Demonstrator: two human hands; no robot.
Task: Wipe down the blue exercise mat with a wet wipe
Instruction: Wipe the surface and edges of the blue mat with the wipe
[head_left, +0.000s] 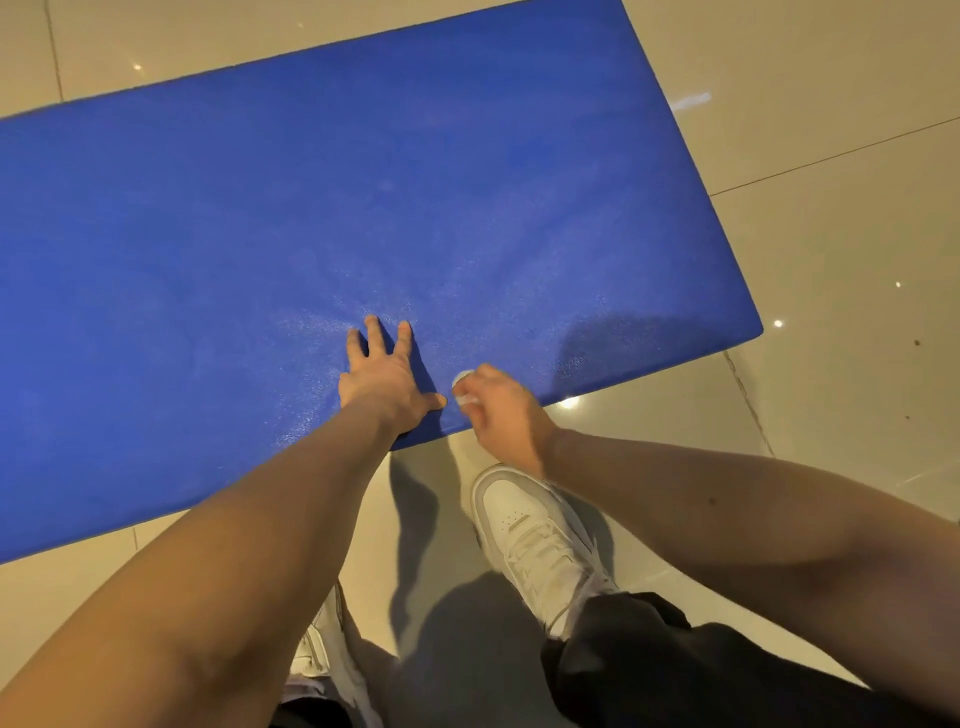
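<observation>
Across the tiled floor (841, 249) lies the blue exercise mat (363, 208), spread flat and running slantwise, its near right corner pointing out toward the right side of the view. Its surface shows a fine wet sheen around the middle of the near long edge. At that near edge sits the wet wipe (462, 385), a small white wad touching the mat and mostly hidden. The right hand (506, 410) holds it, its grip closed around the wad with fingers curled and knuckles up, the wrist reaching over the mat's edge from the floor side. Just beside it, to the left, the left hand (387, 382) rests palm down on the mat, its grip apart, fingers straight and spread, thumb pointing toward the wipe. Both bare forearms reach in from the bottom of the view. Near the mat's edge, a white shoe (530, 530) stands on the floor under the right forearm, above a dark trouser leg (675, 670).
</observation>
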